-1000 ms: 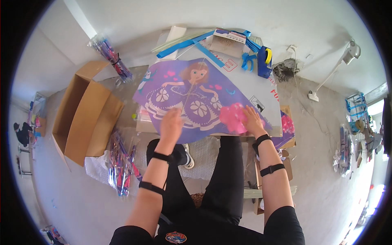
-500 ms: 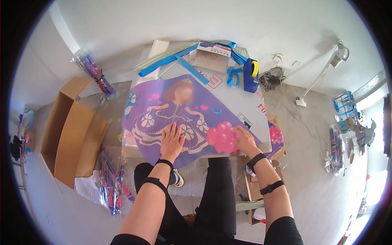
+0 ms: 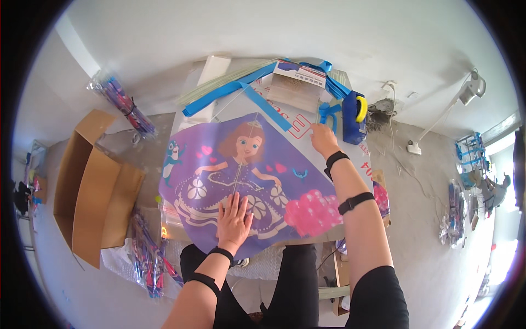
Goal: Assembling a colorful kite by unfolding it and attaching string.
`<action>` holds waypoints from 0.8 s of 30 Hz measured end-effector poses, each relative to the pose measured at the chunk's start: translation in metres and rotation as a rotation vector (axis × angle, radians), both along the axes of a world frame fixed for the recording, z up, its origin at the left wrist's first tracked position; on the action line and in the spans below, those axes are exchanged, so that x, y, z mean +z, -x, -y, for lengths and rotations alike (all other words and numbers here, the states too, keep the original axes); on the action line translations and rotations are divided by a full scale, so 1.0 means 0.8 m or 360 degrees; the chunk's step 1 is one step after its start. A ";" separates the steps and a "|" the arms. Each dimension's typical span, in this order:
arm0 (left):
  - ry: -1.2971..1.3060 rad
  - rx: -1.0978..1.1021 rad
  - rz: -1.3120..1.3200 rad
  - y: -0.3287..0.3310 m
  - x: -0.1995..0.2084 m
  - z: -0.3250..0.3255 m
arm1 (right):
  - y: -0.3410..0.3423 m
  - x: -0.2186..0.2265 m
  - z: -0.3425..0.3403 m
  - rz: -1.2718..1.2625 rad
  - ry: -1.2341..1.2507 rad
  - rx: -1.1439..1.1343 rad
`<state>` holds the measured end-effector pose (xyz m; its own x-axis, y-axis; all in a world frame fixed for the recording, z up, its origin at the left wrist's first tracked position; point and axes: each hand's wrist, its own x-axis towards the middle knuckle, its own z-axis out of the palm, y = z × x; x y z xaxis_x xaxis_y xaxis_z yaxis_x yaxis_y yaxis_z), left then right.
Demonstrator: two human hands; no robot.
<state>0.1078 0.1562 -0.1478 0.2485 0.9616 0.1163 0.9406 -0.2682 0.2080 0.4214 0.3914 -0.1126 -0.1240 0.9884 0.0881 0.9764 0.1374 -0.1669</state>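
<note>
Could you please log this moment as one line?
left hand: on purple printed sheet; right hand: by blue tool, contact unclear; tape dispenser: farther right

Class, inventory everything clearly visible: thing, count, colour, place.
printed sheet: 1, purple, on table
table: 1, grey, centre
flat strips: several, blue, far tabletop
small box: 1, white and blue, far tabletop
tape dispenser: 1, blue and yellow, tabletop right
cardboard box: 1, brown, floor left
wrapped bundles: 3+, multicoloured, both sides
upright device: 1, white, right
trousers: 1 pair, black, lower centre
left hand: 1, black wristband, flat on sheet
right hand: 1, black wristband, at tabletop right
</note>
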 end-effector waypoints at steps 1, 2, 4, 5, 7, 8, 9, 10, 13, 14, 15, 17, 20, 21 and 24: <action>0.0000 0.0000 -0.0005 0.001 0.000 0.000 | 0.006 -0.005 -0.014 -0.0011 0.0000 0.0011; -0.0001 0.0006 -0.0013 0.001 0.000 0.000 | 0.008 -0.013 -0.027 0.0091 -0.0054 0.0027; 0.0034 0.0000 0.0000 0.001 0.003 -0.001 | 0.015 -0.021 -0.045 0.0184 -0.0109 0.0048; 0.0044 0.0005 -0.0003 0.001 0.004 -0.002 | 0.020 -0.021 -0.051 0.0246 -0.0085 0.0017; 0.0047 0.0008 -0.0003 0.001 0.002 -0.001 | 0.024 -0.022 -0.059 0.0308 -0.0065 -0.0017; 0.0049 0.0005 0.0006 -0.001 0.001 -0.001 | 0.024 -0.023 -0.062 0.0366 0.0002 -0.0006; 0.0055 -0.0002 0.0009 -0.003 0.001 -0.002 | 0.021 -0.023 -0.064 0.0426 0.0068 0.0003; 0.0051 -0.0003 0.0010 -0.004 0.000 -0.003 | 0.022 -0.017 -0.063 0.0426 0.0065 0.0001; 0.0072 0.0012 0.0008 0.001 0.001 -0.002 | 0.032 0.001 -0.050 0.0460 0.0277 0.0078; 0.0076 0.0007 0.0011 -0.001 0.001 -0.003 | 0.026 0.004 -0.046 0.0454 0.0322 0.0144; 0.0081 0.0001 0.0015 -0.003 0.001 -0.003 | 0.020 0.007 -0.042 0.0448 0.0367 0.0209; 0.0080 0.0015 0.0023 0.001 0.000 -0.002 | 0.019 0.024 -0.029 0.0366 0.0421 0.0148; 0.0072 0.0020 0.0026 0.004 0.000 -0.001 | -0.005 0.034 -0.010 0.0288 0.0512 0.0058; 0.0062 0.0025 0.0012 0.004 0.000 -0.001 | -0.017 0.035 -0.002 0.0284 0.0546 0.0045; 0.0080 0.0010 0.0055 -0.001 -0.001 -0.002 | -0.060 0.037 0.022 0.0039 0.0370 0.0050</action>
<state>0.1086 0.1578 -0.1484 0.2390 0.9680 0.0759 0.9344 -0.2506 0.2533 0.4697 0.3738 -0.0833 -0.1543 0.9773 -0.1450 0.9763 0.1283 -0.1741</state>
